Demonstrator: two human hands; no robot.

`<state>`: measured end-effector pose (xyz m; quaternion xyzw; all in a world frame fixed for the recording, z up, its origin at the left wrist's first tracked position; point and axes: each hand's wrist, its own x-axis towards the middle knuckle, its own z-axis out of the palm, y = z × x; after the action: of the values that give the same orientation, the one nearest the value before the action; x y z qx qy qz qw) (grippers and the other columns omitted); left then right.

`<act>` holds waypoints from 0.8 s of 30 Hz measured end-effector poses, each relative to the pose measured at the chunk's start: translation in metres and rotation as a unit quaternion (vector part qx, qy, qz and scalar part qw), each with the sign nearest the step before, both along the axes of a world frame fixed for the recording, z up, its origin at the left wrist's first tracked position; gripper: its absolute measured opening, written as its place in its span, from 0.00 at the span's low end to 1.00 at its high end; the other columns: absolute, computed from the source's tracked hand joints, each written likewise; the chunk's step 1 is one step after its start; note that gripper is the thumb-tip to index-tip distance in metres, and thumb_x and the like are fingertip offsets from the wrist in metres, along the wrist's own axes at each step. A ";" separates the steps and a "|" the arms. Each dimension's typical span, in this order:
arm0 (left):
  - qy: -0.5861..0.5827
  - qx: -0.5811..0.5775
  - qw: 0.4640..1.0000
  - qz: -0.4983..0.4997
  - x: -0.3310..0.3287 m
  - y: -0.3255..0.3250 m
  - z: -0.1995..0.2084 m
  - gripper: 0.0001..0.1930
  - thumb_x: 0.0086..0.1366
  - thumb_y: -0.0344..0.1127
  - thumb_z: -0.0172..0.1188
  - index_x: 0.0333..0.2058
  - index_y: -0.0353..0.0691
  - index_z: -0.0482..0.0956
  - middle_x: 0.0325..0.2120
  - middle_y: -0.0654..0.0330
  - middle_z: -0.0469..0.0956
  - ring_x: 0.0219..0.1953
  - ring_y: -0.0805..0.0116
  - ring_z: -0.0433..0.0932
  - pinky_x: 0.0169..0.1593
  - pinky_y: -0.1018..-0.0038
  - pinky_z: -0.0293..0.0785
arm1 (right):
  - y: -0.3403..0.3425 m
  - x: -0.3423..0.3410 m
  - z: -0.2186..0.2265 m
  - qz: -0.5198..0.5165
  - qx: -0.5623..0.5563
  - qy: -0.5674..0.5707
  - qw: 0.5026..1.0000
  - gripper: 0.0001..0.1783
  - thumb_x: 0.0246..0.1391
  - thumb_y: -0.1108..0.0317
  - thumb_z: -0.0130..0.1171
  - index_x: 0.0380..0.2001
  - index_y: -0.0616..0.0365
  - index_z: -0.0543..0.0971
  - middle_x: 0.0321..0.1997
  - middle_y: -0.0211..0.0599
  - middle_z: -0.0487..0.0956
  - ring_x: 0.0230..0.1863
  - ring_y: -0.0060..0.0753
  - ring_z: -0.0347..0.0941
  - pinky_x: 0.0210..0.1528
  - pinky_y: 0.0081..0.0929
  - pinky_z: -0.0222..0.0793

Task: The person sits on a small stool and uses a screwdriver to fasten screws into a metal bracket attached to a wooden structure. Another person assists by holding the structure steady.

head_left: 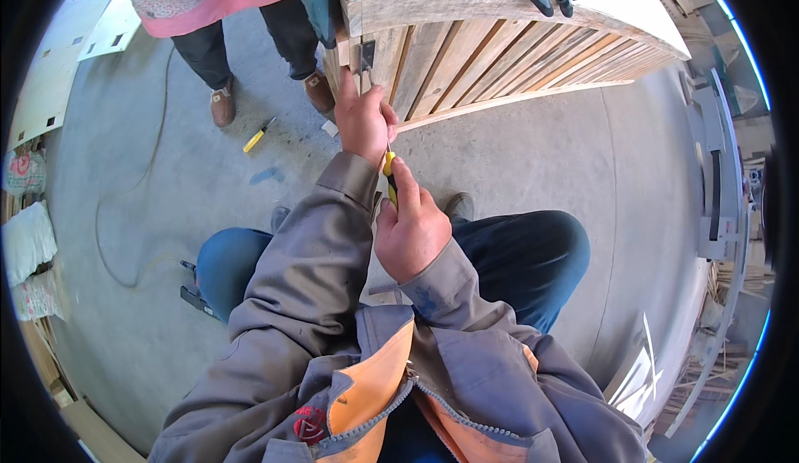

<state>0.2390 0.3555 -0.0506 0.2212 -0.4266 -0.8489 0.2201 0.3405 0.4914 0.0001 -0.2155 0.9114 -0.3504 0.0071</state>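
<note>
Right hand [414, 228] wrapped round yellow-and-black plastic-handled screwdriver [389, 167]; left hand [364, 126] (grip unclear) by dark metal plate [367, 55] on slatted pale-wood frame's [466, 57] corner. Apparently screw-driving; next turn needs steady alignment.

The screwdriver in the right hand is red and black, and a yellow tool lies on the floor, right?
Not quite: the head view shows the screwdriver in the right hand is yellow and black, not red. A yellow tool does lie on the floor.
</note>
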 end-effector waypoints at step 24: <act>-0.071 -0.040 0.997 0.019 -0.003 0.000 0.017 0.38 0.65 0.27 0.52 0.72 0.40 0.47 0.12 0.63 0.64 0.08 0.74 0.61 0.11 0.73 0.57 | 0.009 -0.012 -0.005 -0.047 -0.523 -0.503 0.686 0.36 0.59 0.77 0.53 0.70 0.52 0.59 0.30 0.36 0.75 0.17 0.20 0.61 0.20 0.19 0.59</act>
<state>0.2356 0.3557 -0.0337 0.2795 -0.4704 -0.8092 0.2140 0.3286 0.5005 -0.0052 0.0679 0.4485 -0.8263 0.3340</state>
